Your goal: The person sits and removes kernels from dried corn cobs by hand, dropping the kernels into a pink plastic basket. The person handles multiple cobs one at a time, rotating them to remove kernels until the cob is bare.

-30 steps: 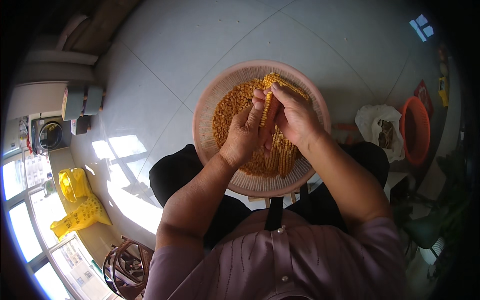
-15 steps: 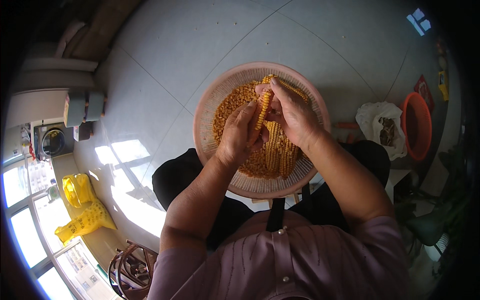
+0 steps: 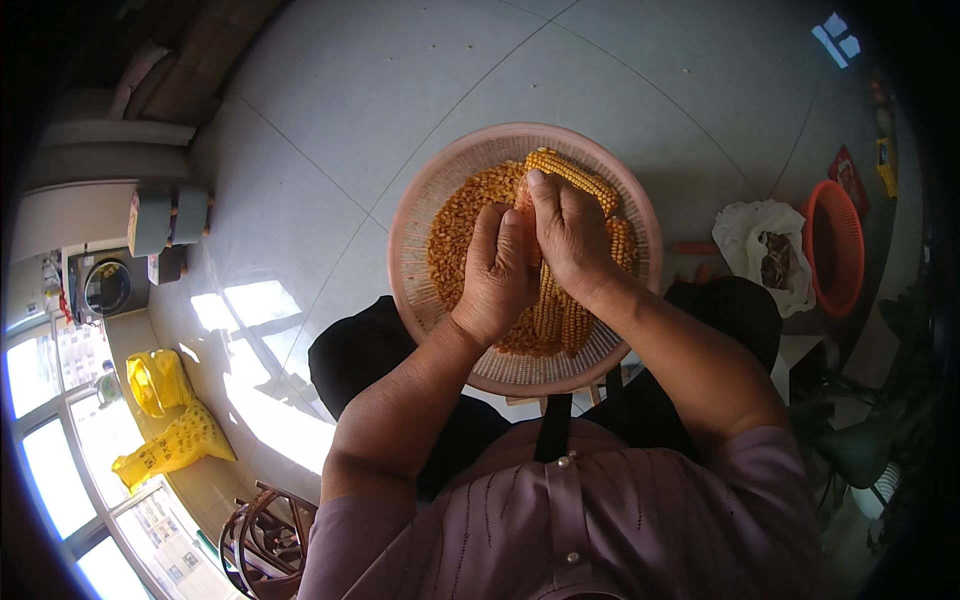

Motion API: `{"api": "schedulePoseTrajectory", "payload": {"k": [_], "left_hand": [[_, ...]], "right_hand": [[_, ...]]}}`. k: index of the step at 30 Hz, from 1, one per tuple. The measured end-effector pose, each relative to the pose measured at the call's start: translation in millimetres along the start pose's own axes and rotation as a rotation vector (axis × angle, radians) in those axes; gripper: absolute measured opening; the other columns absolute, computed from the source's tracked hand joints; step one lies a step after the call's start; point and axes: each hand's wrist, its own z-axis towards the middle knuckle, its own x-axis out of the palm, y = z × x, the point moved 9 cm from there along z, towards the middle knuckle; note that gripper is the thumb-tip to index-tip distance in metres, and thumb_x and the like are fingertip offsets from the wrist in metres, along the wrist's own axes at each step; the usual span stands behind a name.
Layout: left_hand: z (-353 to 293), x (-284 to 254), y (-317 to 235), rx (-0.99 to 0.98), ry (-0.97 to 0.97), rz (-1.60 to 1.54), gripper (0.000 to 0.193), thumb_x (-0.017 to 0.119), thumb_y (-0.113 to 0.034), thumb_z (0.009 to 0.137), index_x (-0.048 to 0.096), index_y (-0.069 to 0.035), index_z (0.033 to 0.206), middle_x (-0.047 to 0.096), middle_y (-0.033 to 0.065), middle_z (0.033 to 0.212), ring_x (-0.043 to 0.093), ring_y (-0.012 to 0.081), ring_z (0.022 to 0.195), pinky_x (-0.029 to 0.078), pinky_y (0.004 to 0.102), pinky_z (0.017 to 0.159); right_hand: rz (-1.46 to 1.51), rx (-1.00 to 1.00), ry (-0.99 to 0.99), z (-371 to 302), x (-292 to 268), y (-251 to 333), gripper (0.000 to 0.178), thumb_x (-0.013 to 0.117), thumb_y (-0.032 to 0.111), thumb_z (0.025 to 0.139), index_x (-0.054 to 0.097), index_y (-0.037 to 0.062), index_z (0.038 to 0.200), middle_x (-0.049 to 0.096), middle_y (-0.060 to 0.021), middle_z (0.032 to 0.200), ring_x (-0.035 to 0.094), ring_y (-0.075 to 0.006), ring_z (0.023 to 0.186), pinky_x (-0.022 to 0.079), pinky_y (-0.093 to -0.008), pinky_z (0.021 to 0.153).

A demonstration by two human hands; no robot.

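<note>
A round pink plastic basket [image 3: 644, 210] rests at my lap. Loose yellow corn kernels [image 3: 460, 225] cover its left side, and several whole corn cobs [image 3: 572, 178] lie on the right. Above them both my hands close around one corn cob [image 3: 524, 205], whose bare orange-red side shows between my fingers. My left hand [image 3: 498, 265] grips it from the left, thumb pointing up along it. From the right my right hand [image 3: 572, 238] wraps it, thumb pressed near its top end. Most of that cob is hidden by my hands.
On the floor at right are a white plastic bag [image 3: 740, 235] with brownish scraps in it, an orange-red basket [image 3: 848, 250] and stripped cobs [image 3: 695, 248]. Yellow bags [image 3: 180, 440] and a wooden chair [image 3: 265, 545] stand at left. A few kernels dot the tiles [image 3: 400, 90].
Both hands have closed more tightly around the cob. The row of yellow kernels that faced up before is out of sight; a bare orange-red side shows instead.
</note>
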Motion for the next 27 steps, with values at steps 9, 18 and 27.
{"api": "schedulePoseTrajectory", "payload": {"k": [9,18,27], "left_hand": [[4.5,-15.8,5.0,0.006,-0.073,-0.022,0.032,0.035,-0.036,0.109,0.05,-0.01,0.118,0.06,0.0023,0.084,0.053,0.0073,0.056,0.044,0.0211,0.043],[1.7,-8.5,7.8,-0.049,-0.065,-0.153,0.032,0.034,-0.038,0.108,0.05,-0.012,0.118,0.058,0.0028,0.079,0.049,0.0083,0.049,0.04,0.0216,0.038],[9.4,-21.0,7.2,-0.004,-0.115,-0.07,0.037,0.032,-0.037,0.109,0.048,-0.008,0.126,0.061,0.0064,0.088,0.051,0.0118,0.051,0.042,0.0235,0.039]], "right_hand": [[0.063,-0.06,0.12,-6.5,14.9,14.4,0.045,0.048,0.04,0.104,0.059,0.0002,0.087,0.062,-0.0113,0.071,0.064,-0.0278,0.066,0.053,-0.0378,0.065],[0.064,-0.067,0.046,-13.6,14.5,4.7,0.04,0.051,0.036,0.104,0.057,0.0001,0.087,0.061,-0.0149,0.071,0.063,-0.0268,0.066,0.051,-0.0377,0.063],[0.145,-0.07,0.191,-18.7,33.7,13.6,0.042,0.051,0.038,0.103,0.053,-0.0013,0.089,0.062,-0.0182,0.071,0.065,-0.0301,0.065,0.052,-0.0378,0.059]]}}
